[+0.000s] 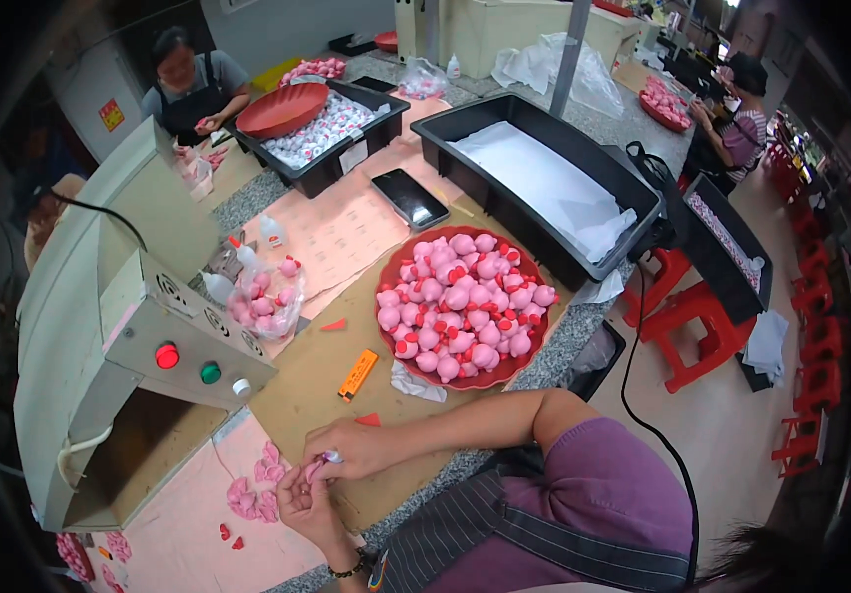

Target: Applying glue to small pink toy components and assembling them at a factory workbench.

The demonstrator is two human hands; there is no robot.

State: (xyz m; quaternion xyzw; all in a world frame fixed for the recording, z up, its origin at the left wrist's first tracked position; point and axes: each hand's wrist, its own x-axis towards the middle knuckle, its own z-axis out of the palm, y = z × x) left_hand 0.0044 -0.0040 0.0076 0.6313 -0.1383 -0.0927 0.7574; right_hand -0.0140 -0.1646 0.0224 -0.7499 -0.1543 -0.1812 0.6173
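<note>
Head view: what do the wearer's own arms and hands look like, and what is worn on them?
Both hands are bare, with no gloves. The left hand has a dark beaded bracelet at the wrist. The right hand shows no ring or watch that I can make out; its forearm is bare up to a short purple sleeve. A dark striped apron covers the front.

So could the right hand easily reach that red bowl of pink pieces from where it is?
Probably yes: the right hand is busy pinching a small pink piece, but nothing stands between it and the red bowl.
</note>
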